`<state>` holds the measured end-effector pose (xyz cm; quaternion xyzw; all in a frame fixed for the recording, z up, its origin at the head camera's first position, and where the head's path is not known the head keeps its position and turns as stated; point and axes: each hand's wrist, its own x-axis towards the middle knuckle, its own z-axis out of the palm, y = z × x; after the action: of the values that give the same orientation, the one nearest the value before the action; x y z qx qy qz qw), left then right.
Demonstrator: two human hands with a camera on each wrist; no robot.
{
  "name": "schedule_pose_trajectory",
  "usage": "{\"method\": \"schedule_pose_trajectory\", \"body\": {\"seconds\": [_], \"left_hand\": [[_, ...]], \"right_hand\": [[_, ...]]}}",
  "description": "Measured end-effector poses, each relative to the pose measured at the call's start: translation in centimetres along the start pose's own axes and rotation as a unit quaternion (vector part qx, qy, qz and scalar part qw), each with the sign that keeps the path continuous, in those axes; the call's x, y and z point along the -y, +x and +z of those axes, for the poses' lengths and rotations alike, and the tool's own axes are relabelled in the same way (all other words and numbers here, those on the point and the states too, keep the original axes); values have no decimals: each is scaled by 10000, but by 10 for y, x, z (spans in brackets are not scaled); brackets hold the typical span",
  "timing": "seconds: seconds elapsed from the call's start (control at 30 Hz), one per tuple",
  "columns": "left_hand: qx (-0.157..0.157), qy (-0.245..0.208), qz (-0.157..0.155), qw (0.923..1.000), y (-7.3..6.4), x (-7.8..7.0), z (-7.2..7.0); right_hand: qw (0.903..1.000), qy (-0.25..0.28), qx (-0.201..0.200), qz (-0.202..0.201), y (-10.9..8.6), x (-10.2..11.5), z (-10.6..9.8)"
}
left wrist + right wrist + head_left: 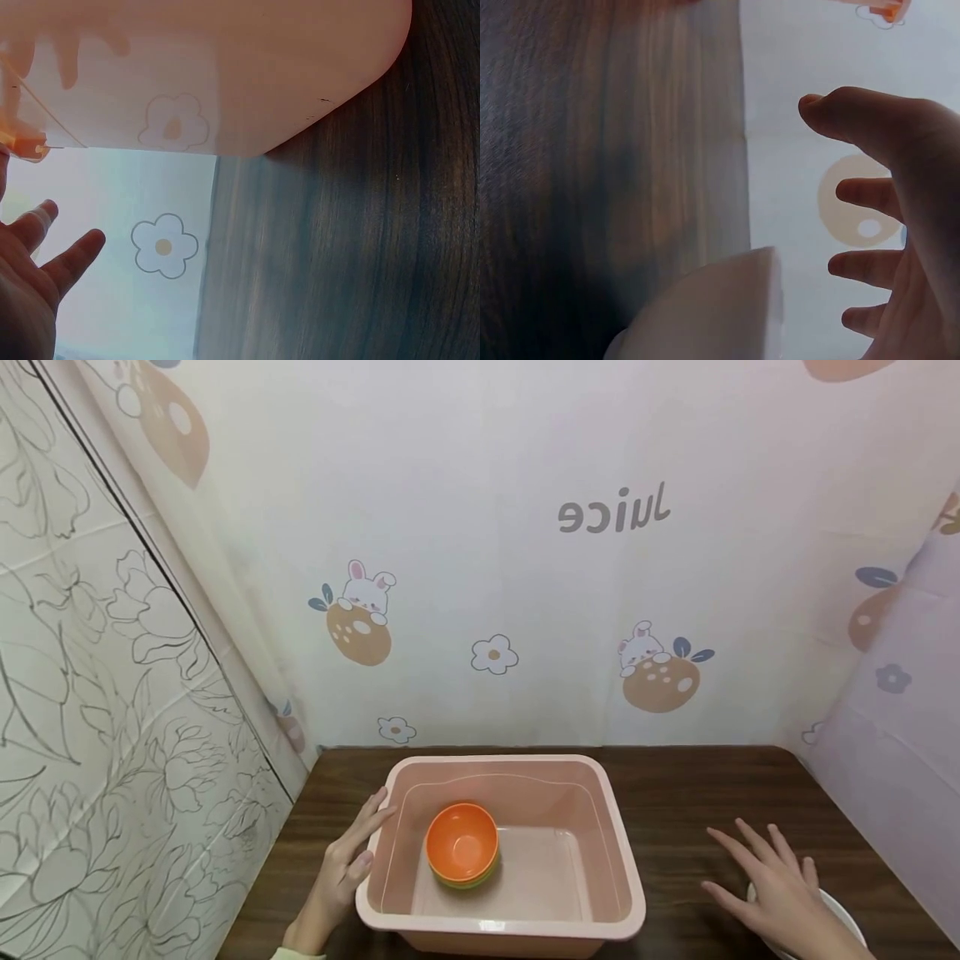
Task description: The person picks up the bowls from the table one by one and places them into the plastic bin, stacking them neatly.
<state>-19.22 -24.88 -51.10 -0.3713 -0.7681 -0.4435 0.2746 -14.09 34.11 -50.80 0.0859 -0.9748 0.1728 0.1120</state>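
A pink plastic basin (498, 927) stands on the dark wooden table. Inside, towards its left, sits an orange bowl (462, 842) stacked in another bowl with a yellow-green edge. My left hand (339, 867) rests at the basin's left rim with its fingers extended; in the left wrist view the fingers are spread beside the basin wall (300, 67). Over at the right, my right hand (780, 889) hovers with spread fingers and holds nothing. Below it is a white bowl (842, 912), partly hidden by the hand; its side (712, 311) shows in the right wrist view.
The wooden table (690, 793) ends at a printed curtain (495, 577) with rabbits and flowers. A flower-patterned panel (135, 710) stands to the left, and another curtain closes the right side. Tabletop lies between the basin and the white bowl.
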Motion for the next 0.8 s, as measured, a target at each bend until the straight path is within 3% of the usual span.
{"method": "schedule_pose_trajectory", "body": {"seconds": [0.33,0.8], "left_hand": [[-5,-25,11,10000,0,-1,1],[57,38,-139,9999,1,-3,1]], "right_hand": [[9975,-175,533,436,-2,-13,5],[9959,-349,657,517,-9,-31,14]]}}
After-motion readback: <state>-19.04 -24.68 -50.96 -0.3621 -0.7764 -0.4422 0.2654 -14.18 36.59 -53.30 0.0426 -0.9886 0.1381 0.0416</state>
